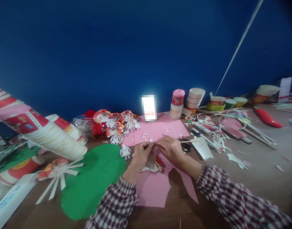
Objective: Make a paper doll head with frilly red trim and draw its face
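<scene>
1. Plaid sleeves (pixel 117 203) come in from the near edge, one on each arm, and the two hands meet at the middle of the desk (pixel 255 178).
2. Left hand (pixel 142 154): the fingers are curled and the fingertips are pinched on the top of a small paper craft piece (pixel 152 161).
3. Right hand (pixel 171 148): it is likewise closed in a pinch on the same piece, and its fingertips touch those of the left hand.
4. Paper craft piece: it is white with red parts and hangs beneath both hands over the pink sheet (pixel 152 189). Finer detail is blurred.
5. Pink sheet: it lies flat on the desk under the hands, and its near edge is cut unevenly. A second pink sheet (pixel 160 130) lies farther off, strewn with white scraps.
6. Green paper disc (pixel 93 181): it lies flat just left of the pink sheet.
7. Scissors (pixel 186 147): they lie just right of the right hand, beside a white paper cone (pixel 203 149).
8. Left side: a tilted stack of paper cups (pixel 48 133) stands here, with a white power strip (pixel 7 203) at the near corner.
9. Far side: paper dolls (pixel 117 125) are clustered left of the second pink sheet. Upright cup stacks (pixel 194 100) stand to its right.
</scene>
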Demonstrator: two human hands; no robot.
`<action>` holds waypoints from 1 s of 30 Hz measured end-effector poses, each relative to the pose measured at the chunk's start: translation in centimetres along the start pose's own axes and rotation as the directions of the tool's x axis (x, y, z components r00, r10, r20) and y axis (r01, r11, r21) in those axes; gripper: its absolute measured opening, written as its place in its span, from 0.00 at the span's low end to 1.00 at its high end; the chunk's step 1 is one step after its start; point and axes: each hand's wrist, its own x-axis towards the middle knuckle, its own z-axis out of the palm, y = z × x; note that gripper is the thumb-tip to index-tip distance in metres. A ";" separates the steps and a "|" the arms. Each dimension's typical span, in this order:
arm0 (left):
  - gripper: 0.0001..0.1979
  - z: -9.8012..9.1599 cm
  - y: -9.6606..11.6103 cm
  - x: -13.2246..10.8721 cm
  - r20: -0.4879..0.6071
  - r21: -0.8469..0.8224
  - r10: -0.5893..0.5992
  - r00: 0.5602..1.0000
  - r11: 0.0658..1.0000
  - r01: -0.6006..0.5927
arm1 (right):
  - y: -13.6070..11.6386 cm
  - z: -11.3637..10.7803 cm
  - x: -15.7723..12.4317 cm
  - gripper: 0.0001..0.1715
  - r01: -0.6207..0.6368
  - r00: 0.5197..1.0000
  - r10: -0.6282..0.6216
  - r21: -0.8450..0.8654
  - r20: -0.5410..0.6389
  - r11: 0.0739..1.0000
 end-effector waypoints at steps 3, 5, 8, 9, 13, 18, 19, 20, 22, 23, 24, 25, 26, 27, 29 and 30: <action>0.14 0.1 -0.1 0.0 -0.028 0.005 0.030 0.999 1.000 -0.030 | -0.1 -0.1 0.0 0.09 -0.011 1.000 0.011 -0.003 -0.004 1.000; 0.13 0.1 -0.1 0.0 -0.047 0.018 0.052 0.998 0.999 -0.051 | -0.2 -0.1 0.0 0.09 -0.018 1.000 0.018 -0.009 0.004 1.000; 0.12 0.1 -0.3 0.1 -0.061 0.033 0.081 0.995 0.996 -0.079 | -0.3 -0.1 0.1 0.09 -0.022 1.000 0.023 -0.020 0.009 1.000; 0.12 0.0 -0.3 0.1 -0.065 0.034 0.086 0.994 0.996 -0.084 | -0.3 -0.1 0.0 0.10 -0.021 1.000 0.021 -0.022 0.006 1.000; 0.12 0.1 -0.7 0.2 -0.075 0.027 0.083 0.994 0.996 -0.081 | -0.2 0.2 -0.1 0.09 -0.027 1.000 0.027 -0.013 -0.008 1.000; 0.11 0.2 -0.9 0.3 -0.085 0.010 0.073 0.994 0.997 -0.073 | -0.1 0.5 -0.2 0.07 -0.069 0.997 0.069 0.004 -0.018 0.998; 0.10 0.2 -0.9 0.3 -0.086 0.004 0.068 0.994 0.998 -0.068 | 0.0 0.5 -0.2 0.07 -0.077 0.997 0.077 0.004 -0.015 0.997; 0.10 0.2 -1.0 0.3 -0.083 -0.006 0.061 0.995 0.998 -0.062 | 0.0 0.4 -0.2 0.06 -0.081 0.997 0.081 0.004 -0.007 0.997; 0.11 0.1 -1.0 0.4 -0.066 -0.035 0.044 0.997 0.998 -0.046 | -0.1 0.3 -0.1 0.07 -0.072 0.997 0.072 0.007 0.012 0.997; 0.11 0.1 -1.1 0.4 -0.057 -0.052 0.038 0.998 0.998 -0.041 | -0.1 0.2 -0.1 0.07 -0.063 0.998 0.062 0.010 0.020 0.998; 0.12 0.1 -1.1 0.4 -0.053 -0.068 0.034 0.998 0.997 -0.038 | -0.1 0.2 0.0 0.08 -0.055 0.998 0.055 0.012 0.027 0.998; 0.13 0.1 -1.1 0.4 -0.054 -0.078 0.030 0.998 0.996 -0.034 | -0.1 0.1 0.0 0.08 -0.052 0.998 0.051 0.012 0.031 0.999; 0.13 0.1 -1.1 0.4 -0.056 -0.085 0.027 0.998 0.996 -0.032 | -0.1 0.1 0.0 0.09 -0.052 0.998 0.052 0.010 0.032 0.999; 0.14 0.1 -1.1 0.4 -0.061 -0.088 0.028 0.998 0.996 -0.033 | -0.1 0.1 0.0 0.09 -0.055 0.998 0.055 0.007 0.035 0.998; 0.17 0.0 -0.9 0.4 -0.064 -0.093 0.038 0.997 0.995 -0.044 | -0.1 0.2 0.0 0.10 -0.048 0.998 0.048 0.000 0.040 0.999; 0.18 0.0 -0.8 0.3 -0.061 -0.098 0.045 0.997 0.994 -0.051 | -0.1 0.2 0.1 0.10 -0.037 0.999 0.037 0.000 0.040 0.999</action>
